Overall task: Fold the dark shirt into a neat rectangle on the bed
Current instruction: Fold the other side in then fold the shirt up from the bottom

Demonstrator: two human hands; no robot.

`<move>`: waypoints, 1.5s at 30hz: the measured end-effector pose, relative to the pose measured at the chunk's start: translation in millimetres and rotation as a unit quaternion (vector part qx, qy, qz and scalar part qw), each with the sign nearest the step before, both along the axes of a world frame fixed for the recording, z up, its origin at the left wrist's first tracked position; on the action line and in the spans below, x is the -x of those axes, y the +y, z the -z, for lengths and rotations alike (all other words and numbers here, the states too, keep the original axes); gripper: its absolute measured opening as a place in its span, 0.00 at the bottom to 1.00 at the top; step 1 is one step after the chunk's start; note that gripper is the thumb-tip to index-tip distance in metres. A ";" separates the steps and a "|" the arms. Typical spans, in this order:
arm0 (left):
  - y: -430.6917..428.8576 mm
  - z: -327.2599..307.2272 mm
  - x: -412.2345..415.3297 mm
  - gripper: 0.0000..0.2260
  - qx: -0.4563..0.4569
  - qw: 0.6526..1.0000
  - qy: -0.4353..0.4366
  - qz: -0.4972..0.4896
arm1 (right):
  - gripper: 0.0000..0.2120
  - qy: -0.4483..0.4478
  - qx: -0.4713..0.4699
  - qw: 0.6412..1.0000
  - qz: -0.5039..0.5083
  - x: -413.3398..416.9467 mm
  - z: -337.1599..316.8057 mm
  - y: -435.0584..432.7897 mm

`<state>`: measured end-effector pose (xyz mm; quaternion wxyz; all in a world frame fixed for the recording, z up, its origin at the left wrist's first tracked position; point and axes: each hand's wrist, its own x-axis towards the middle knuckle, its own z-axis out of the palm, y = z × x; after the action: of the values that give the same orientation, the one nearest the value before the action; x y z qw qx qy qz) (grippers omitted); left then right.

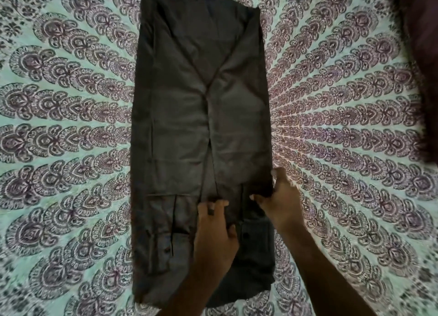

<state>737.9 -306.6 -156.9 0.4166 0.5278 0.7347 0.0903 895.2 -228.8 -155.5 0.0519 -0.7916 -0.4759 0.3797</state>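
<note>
The dark shirt point(189, 116) lies face down on the bed as a long narrow strip, collar at the far end, both sides and sleeves folded in so the cuffs lie near me. My left hand point(216, 230) rests on the lower middle of the shirt with its fingers on the cloth, between the two cuffs. My right hand point(279, 197) pinches the right edge of the folded sleeve between thumb and fingers, just above the right cuff.
The bed is covered with a mint-green sheet point(71, 126) printed with a purple mandala pattern, stretching out on both sides of the shirt. A dark blurred shape point(422, 55) fills the upper right corner.
</note>
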 end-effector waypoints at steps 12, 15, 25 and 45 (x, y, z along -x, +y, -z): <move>-25.2 -12.3 -1.7 0.06 0.020 0.990 -0.004 -0.137 | 0.21 0.063 -0.039 0.996 0.049 -4.6 -11.6 -69.3; -30.8 -11.0 5.2 0.09 0.036 0.991 -0.013 -0.130 | 0.24 0.073 -0.031 0.996 0.030 -0.6 -8.9 -76.1; -54.0 -14.3 20.5 0.10 -0.014 0.998 0.010 -0.067 | 0.20 0.050 -0.059 0.997 0.021 0.8 -4.4 -100.1; -51.3 -6.1 43.7 0.19 0.040 0.978 0.200 0.043 | 0.16 0.103 -0.061 0.991 0.060 -1.2 4.6 -123.2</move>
<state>694.2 -357.9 -150.8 0.2854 0.5494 0.7827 -0.0641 896.4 -352.0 -160.2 0.1713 -0.7707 -0.4421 0.4256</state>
